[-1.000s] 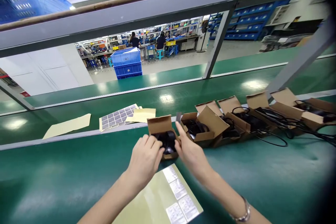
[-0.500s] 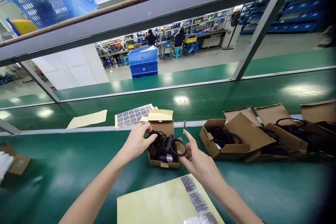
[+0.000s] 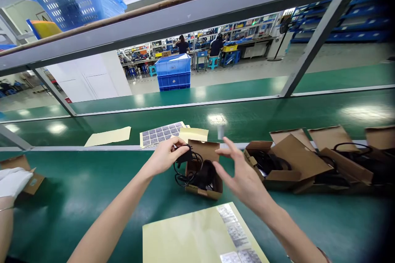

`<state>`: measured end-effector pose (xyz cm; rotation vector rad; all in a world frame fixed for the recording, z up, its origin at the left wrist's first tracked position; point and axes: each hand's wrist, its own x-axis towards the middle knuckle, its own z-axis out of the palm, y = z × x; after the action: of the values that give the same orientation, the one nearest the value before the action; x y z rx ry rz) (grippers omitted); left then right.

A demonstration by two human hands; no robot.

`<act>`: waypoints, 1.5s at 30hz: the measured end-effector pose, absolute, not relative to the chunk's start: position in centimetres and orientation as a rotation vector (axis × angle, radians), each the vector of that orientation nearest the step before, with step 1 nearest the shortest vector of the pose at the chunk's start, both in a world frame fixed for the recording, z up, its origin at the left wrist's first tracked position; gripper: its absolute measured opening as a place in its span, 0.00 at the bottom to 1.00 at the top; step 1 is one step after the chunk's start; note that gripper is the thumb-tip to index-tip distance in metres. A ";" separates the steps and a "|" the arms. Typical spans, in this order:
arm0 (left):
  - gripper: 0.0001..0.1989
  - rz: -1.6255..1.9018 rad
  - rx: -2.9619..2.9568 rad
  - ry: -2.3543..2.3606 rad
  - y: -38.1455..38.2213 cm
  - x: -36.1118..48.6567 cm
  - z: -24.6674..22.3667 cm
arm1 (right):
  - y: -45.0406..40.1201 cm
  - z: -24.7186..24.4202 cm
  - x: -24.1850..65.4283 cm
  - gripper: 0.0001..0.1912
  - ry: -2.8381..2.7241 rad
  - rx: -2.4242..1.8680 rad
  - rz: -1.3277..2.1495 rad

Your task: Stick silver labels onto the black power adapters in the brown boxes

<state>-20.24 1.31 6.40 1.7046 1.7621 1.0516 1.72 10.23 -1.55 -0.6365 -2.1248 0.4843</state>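
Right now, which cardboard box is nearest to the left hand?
The box between the left hand and right hand; black cords hang at its side. Other boxes stand farther away.

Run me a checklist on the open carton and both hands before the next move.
1. Left hand grips the black block: ok.
2. Black cable fully inside the open carton: not ok, loops hang out at its left.
3. Carton's lid flap up: ok.
4. Print on the small piece at the right hand's index fingertip readable: cannot tell, blurred.
5. Yellowish label sheet apart from the carton: ok.
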 end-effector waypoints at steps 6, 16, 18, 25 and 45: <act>0.10 0.981 1.846 1.560 2.7 -19.7 8.8 | 10.7 3.4 -0.1 0.44 -2.071 -0.428 1.226; 0.19 0.997 1.720 1.494 3.2 -21.2 9.2 | 12.0 4.6 -1.4 0.40 -1.773 -0.453 1.641; 0.18 0.992 1.789 1.572 3.1 -21.3 9.9 | 11.9 5.0 -1.4 0.39 -1.779 -0.444 1.676; 0.24 0.936 1.832 1.638 1.9 -20.7 11.8 | 12.1 6.3 -0.7 0.39 -1.895 -0.492 1.526; 0.24 1.314 1.722 1.739 -3.8 -17.8 6.8 | 10.2 8.4 4.0 0.12 -1.802 -0.583 1.075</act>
<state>-17.81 -3.85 6.78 1.7220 1.7392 1.3143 3.99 10.20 8.36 -0.5831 -1.8019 1.0752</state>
